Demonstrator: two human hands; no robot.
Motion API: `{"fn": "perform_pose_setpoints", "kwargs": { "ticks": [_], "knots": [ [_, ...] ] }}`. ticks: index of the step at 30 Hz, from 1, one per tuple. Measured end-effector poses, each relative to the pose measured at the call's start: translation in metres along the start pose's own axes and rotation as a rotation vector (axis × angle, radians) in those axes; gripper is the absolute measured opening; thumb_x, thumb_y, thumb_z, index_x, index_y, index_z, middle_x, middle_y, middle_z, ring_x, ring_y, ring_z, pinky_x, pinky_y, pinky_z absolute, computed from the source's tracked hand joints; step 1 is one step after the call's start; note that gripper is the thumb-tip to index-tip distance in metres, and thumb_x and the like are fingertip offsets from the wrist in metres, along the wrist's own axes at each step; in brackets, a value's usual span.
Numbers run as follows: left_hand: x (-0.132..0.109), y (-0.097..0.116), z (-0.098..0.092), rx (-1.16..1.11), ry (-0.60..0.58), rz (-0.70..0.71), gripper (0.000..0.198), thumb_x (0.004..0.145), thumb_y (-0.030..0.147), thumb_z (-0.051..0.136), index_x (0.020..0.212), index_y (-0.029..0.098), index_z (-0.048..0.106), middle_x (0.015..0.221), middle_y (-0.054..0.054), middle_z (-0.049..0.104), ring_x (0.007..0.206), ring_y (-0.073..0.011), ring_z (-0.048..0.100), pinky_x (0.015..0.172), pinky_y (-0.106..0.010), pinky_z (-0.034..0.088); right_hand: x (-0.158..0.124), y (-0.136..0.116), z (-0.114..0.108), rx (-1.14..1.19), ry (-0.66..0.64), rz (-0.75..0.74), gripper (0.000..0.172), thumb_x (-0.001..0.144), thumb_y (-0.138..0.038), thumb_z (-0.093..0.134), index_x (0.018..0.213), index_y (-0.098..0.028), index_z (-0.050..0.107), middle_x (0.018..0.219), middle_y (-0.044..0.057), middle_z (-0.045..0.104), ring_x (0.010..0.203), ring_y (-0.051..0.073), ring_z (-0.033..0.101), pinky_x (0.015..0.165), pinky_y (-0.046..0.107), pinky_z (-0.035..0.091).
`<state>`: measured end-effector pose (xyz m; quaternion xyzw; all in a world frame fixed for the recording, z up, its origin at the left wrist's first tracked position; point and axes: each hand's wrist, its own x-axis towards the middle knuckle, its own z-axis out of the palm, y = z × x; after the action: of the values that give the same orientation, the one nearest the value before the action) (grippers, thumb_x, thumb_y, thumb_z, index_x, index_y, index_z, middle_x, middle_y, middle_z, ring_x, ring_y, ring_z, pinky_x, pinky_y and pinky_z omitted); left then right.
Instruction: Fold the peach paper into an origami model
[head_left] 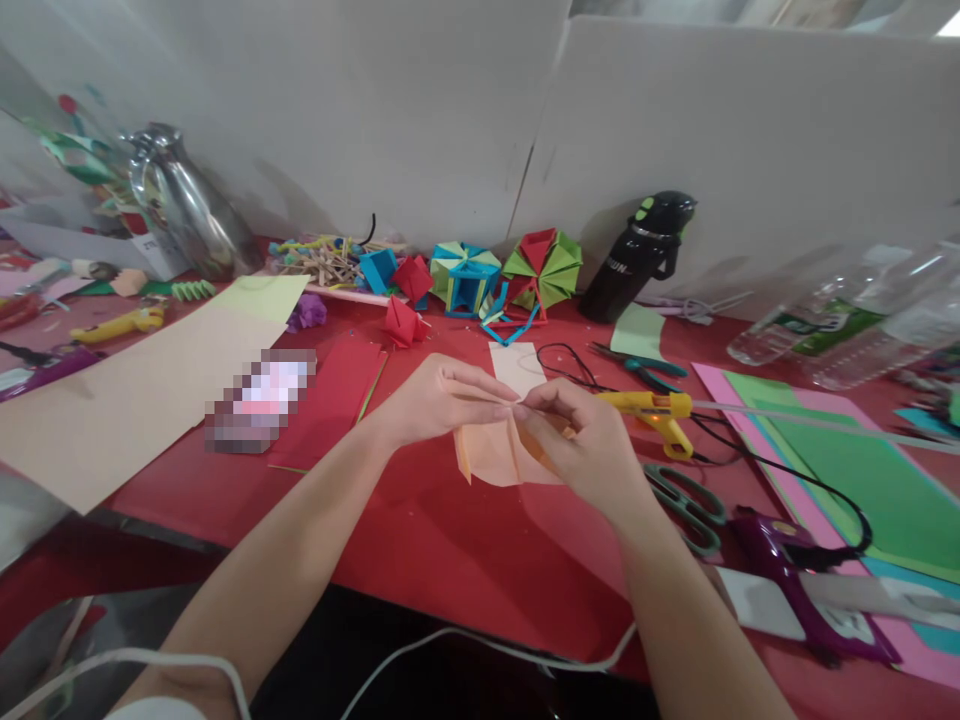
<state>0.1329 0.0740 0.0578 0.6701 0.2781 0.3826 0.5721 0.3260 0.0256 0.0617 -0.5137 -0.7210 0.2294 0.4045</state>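
Note:
Both my hands meet over the middle of the red table (450, 540), pinching a folded piece of peach paper (491, 452). My left hand (435, 400) grips the paper's top edge with closed fingers. My right hand (585, 440) pinches the same edge from the right, fingertips touching those of the left. The paper hangs down between them in pleats, just above the table.
Right of my hands lie a yellow glue gun (652, 410), green-handled scissors (686, 505), a purple tool (787, 580) and coloured paper sheets (862, 470). At the back stand paper models (540, 268), a black bottle (637, 255), clear plastic bottles (847, 320) and a metal jug (187, 210). A large beige sheet (127, 400) lies at left.

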Motion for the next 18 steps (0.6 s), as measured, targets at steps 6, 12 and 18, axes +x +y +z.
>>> {"fn": "perform_pose_setpoints", "kwargs": {
  "ticks": [6,12,18],
  "knots": [
    [-0.0003,0.0002,-0.004,0.042,-0.038,0.017,0.031,0.07,0.031,0.078,0.099,0.018,0.076,0.099,-0.009,0.075,0.096,-0.0223,0.07,0.084,-0.03,0.056,0.0002,-0.0005,-0.0013,0.015,-0.015,-0.002,0.018,0.088,-0.033,0.061,0.077,-0.02,0.056,0.072,-0.001,0.061,0.065,0.013,0.053,0.059,0.026,0.037],
    [0.0,0.0015,-0.0014,0.048,-0.006,0.007,0.028,0.07,0.032,0.078,0.095,0.019,0.077,0.097,-0.009,0.075,0.092,-0.0218,0.071,0.081,-0.03,0.057,0.0006,0.0002,-0.0019,0.031,-0.03,-0.003,0.017,0.088,-0.033,0.06,0.078,-0.019,0.057,0.073,0.0,0.062,0.065,0.013,0.054,0.059,0.026,0.038],
    [-0.0002,0.0022,-0.0013,0.065,-0.01,0.017,0.028,0.071,0.031,0.077,0.096,0.018,0.077,0.098,-0.009,0.075,0.093,-0.0222,0.07,0.081,-0.03,0.056,0.0003,-0.001,-0.0017,0.028,-0.033,-0.002,0.017,0.088,-0.033,0.06,0.078,-0.02,0.058,0.073,0.0,0.062,0.065,0.013,0.054,0.058,0.026,0.038]
  ]
}}
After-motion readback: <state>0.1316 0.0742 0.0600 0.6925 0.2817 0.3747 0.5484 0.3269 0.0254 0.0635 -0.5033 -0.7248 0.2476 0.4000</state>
